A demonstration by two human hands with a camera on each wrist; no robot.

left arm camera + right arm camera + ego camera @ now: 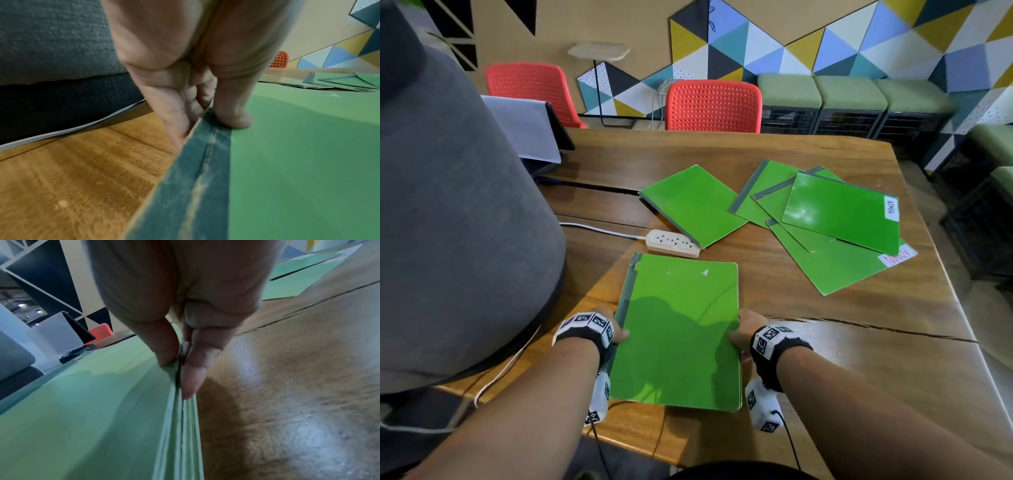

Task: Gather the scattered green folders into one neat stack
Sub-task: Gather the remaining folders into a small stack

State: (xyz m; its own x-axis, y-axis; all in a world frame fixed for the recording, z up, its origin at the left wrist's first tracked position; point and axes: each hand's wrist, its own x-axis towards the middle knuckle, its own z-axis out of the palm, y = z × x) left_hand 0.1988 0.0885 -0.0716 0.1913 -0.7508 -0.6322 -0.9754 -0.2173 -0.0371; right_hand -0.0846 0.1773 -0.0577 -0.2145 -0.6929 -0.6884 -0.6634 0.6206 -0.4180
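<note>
surface (808, 308): brown wood planks with long dark cracks along the grain, glossy where light falls
grey cushion (448, 205): coarse woven fabric, bulky and rounded, crowding the left side beside the stack
scattered folders (839, 212): flat green card rectangles with grey spines, overlapping on the far right; two carry white ADMIN labels
lone folder (693, 205): lies apart, far of the power strip, one corner over it
held stack (678, 332): green folders squared together at the near edge, low over the surface
left hand (616, 330): pinches the stack's grey taped spine, thumb (236, 116) on top, fingers beneath
right hand (744, 329): grips the open edge, thumb above, fingers (193, 378) under
right wrist view: shows several separate card edges layered in the stack
power strip (673, 242): cream plastic, white cord trailing left
red chairs (714, 106): perforated backs, beyond the surface
</note>
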